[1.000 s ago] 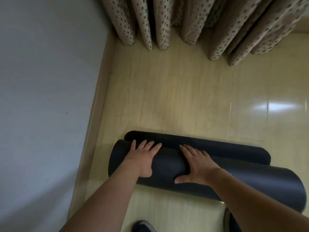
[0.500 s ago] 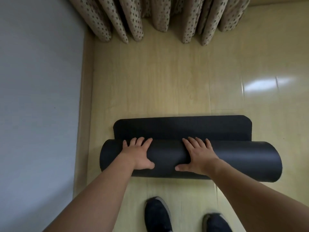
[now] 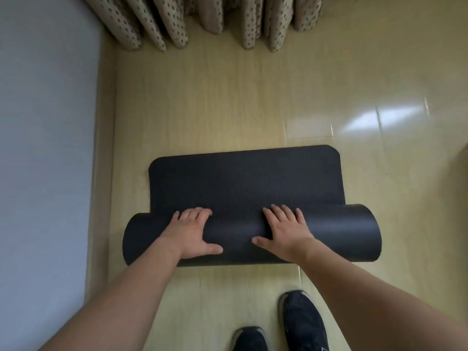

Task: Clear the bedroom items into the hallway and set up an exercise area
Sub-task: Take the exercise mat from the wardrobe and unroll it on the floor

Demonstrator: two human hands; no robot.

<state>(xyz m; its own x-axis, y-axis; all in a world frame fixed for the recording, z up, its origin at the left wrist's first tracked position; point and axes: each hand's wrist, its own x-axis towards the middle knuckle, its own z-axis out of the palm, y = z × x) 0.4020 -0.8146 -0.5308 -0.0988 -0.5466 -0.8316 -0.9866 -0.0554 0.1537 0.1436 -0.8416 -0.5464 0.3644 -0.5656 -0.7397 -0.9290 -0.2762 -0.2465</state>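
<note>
Both hands are flat on the roll. The left hand (image 3: 188, 230) and right hand (image 3: 283, 230) lie side by side near the middle of the mat (image 3: 244, 183), fingers straight and spread over the top of the rolled part, thumbs pointing at each other. Nothing is gripped; these are pressing palms, which is how you drive a roll along the floor (image 3: 228, 102) rather than lift it.

The mat sits on the floor near the left wall (image 3: 45, 148), a flat stretch laid out toward the curtain (image 3: 212, 19) and a thick roll at the near side, under the hands. Centred palms should keep the roll square, so it feeds out straight instead of skewing.

Room to move: the flat end stops well short of the curtain hems, with bare floor between. The roll's left end lies near the skirting (image 3: 101, 173) but apart from it, so there is little slack on that side. To the right the floor runs open. Behind the roll stand the person's shoes (image 3: 301, 323), close, so I'd judge the feet must back off as the roll comes nearer. Something shows at the right edge of the view, too cropped to name.
</note>
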